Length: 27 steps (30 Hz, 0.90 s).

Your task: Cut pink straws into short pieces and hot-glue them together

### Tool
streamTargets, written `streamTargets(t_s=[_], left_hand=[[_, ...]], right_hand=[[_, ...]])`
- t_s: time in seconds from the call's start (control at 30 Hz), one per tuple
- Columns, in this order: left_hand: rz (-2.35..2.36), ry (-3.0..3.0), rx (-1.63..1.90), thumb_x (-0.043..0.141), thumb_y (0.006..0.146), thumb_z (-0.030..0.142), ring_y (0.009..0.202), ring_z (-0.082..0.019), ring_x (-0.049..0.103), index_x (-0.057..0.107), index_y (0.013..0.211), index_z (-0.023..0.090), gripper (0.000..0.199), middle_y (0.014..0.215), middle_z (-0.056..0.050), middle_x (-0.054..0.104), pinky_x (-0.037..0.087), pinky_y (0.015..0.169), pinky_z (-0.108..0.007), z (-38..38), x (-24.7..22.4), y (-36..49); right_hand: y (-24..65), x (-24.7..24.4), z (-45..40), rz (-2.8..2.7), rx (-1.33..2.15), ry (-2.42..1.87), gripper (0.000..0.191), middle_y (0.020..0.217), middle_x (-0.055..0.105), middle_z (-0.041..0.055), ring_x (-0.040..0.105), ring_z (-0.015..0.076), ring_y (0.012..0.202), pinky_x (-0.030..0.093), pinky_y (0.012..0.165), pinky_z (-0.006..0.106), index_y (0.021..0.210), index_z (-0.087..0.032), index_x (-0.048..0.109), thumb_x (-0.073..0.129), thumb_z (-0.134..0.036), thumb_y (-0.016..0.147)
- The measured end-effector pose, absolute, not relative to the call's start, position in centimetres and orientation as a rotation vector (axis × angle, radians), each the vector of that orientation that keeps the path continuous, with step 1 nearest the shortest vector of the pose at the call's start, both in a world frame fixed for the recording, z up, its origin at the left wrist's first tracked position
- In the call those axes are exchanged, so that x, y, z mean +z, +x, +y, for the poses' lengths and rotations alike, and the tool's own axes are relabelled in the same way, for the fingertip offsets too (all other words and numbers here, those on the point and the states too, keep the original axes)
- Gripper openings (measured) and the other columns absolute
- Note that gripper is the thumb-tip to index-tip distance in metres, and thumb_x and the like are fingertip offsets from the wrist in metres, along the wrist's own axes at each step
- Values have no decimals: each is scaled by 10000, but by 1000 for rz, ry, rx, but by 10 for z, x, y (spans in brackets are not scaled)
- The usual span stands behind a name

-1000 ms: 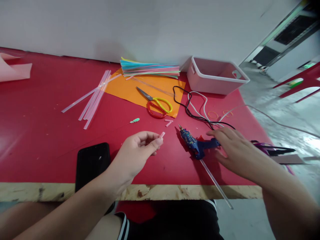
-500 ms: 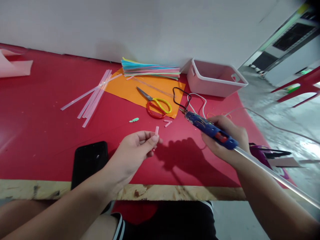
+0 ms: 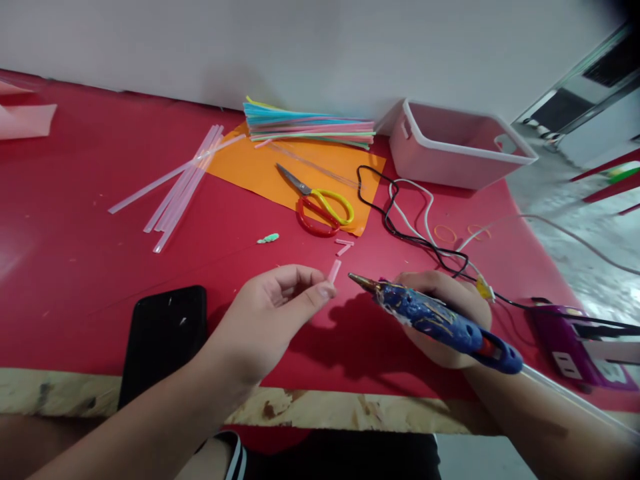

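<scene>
My left hand (image 3: 280, 313) pinches a short pink straw piece (image 3: 335, 270) upright between thumb and fingertips. Wrapped in my right hand (image 3: 445, 320) is a blue glue gun (image 3: 430, 320) with a clear stick at its rear; its metal tip points left, a short gap away from the straw piece. Two small pink pieces (image 3: 345, 247) lie just beyond my left fingers. Scissors (image 3: 320, 203) with red and yellow handles rest partly on an orange sheet (image 3: 240, 167). A small green item (image 3: 269, 238) lies on the red tabletop (image 3: 100, 267).
Long pink straws (image 3: 185, 180) lie at the left, colourful sticks (image 3: 310, 123) along the wall, and a pink bin (image 3: 450, 150) at back right. A black phone (image 3: 165, 333) sits by the front edge. Cables (image 3: 425, 233) run toward a purple power strip (image 3: 565, 340).
The glue gun has come down and its tip is now level with the straw piece. My left hand has shifted slightly right, with the straw piece tilted more. The view has moved a little.
</scene>
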State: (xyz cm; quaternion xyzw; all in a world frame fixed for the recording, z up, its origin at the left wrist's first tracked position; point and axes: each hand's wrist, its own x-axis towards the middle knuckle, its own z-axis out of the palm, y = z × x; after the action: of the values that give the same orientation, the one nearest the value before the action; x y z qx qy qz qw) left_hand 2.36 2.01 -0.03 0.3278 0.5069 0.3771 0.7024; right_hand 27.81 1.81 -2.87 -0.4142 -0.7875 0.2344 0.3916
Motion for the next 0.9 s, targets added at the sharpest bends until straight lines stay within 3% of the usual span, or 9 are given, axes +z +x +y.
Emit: streamTargets(t_s=[0.33,0.9], left_hand=[[1110,911,816,778,857,378,817,-146,720,774,876,244,136,874,6,750,568,780,-254,16,0,23],[1135,994,869,789,836,323,852,-138,710,789,843,245,78,1003,-11,680,603,807,-243,15,2,21]], right_hand=[[279,-25,20,-2115,617,-1099,215,779,713,-3,650,147,578,486,532,257,965,-257,589,648,-183,772],[281,-28,20,-2152,547,-1101,198,799,730,10,631,144,555,457,508,262,969,-243,605,661,-213,781]])
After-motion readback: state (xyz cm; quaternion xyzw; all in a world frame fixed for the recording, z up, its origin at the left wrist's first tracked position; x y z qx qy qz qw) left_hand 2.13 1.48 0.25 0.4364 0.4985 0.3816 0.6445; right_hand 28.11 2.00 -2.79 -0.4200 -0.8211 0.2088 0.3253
